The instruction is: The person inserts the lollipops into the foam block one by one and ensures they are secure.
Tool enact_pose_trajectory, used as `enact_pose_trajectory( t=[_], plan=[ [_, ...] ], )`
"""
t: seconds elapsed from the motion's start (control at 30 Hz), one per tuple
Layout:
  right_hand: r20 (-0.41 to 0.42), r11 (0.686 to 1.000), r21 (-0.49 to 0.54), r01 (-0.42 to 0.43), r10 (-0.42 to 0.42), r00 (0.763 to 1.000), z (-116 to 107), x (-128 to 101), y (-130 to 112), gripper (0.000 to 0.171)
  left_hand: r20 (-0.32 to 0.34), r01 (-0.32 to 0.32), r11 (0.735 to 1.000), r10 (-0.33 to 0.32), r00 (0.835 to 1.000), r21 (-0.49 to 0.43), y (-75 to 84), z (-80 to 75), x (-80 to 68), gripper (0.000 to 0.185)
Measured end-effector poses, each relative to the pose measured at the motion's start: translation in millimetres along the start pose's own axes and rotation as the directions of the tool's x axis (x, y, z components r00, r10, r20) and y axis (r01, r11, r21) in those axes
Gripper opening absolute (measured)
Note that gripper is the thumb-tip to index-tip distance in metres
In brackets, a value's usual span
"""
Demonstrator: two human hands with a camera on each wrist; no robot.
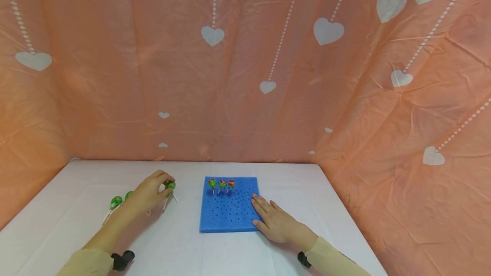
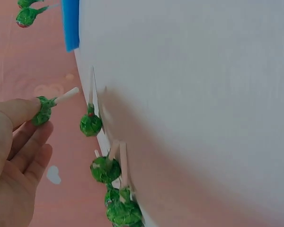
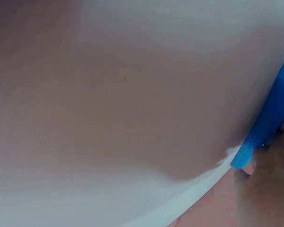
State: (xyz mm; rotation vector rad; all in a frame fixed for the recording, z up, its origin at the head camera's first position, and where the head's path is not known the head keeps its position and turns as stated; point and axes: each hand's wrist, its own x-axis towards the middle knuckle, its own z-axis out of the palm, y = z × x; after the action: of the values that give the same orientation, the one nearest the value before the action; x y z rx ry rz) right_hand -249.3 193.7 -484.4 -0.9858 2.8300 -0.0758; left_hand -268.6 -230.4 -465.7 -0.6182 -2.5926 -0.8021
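My left hand [image 1: 147, 193] pinches a green-wrapped lollipop [image 2: 43, 111] by its head between thumb and fingers, its white stick pointing away from the palm. It is held above the table, left of a blue foam board [image 1: 230, 212] dotted with small holes. Three lollipops [image 1: 222, 184] with red and green wrappers stand in a row by their sticks near the board's far left corner. On the board's right edge rests my right hand [image 1: 278, 222], fingers straight. Only part of the right hand [image 3: 270, 184] shows in the right wrist view, at the lower right.
Several more green lollipops [image 1: 116, 202] lie on the white table [image 1: 184, 246] around the left forearm, which partly hides them. In the left wrist view one lollipop [image 2: 91, 124] lies nearest the held one. An orange curtain [image 1: 238, 110] with white hearts closes off the back and sides.
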Motion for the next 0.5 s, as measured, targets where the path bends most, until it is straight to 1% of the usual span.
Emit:
enact_pose_trajectory(
  t=[0.13, 0.33, 0.4, 0.5],
  plan=[
    [0.003, 1.000, 0.000, -0.002, 0.002, 1.000, 0.0, 0.5, 0.8, 0.070, -0.053, -0.019, 1.000, 0.019, 0.998, -0.013, 6.9, 2.2, -0.1, 0.023],
    [0.001, 1.000, 0.003, 0.003, -0.003, 1.000, -0.1, 0.2, 0.5, 0.070, -0.113, -0.022, 0.999, 0.019, 0.993, -0.025, 18.1, 6.0, 1.6, 0.025],
    [0.000, 1.000, 0.005, 0.003, -0.003, 1.000, -0.1, -0.1, 0.1, 0.070, -0.138, -0.042, 0.998, 0.037, 0.990, -0.037, 21.9, 8.0, 3.2, 0.026],
    [0.000, 1.000, 0.005, 0.001, -0.001, 1.000, 0.2, -0.1, -0.1, 0.070, -0.185, -0.097, 0.994, 0.086, 0.979, -0.052, 27.1, 11.7, 5.4, 0.030]
  ],
)
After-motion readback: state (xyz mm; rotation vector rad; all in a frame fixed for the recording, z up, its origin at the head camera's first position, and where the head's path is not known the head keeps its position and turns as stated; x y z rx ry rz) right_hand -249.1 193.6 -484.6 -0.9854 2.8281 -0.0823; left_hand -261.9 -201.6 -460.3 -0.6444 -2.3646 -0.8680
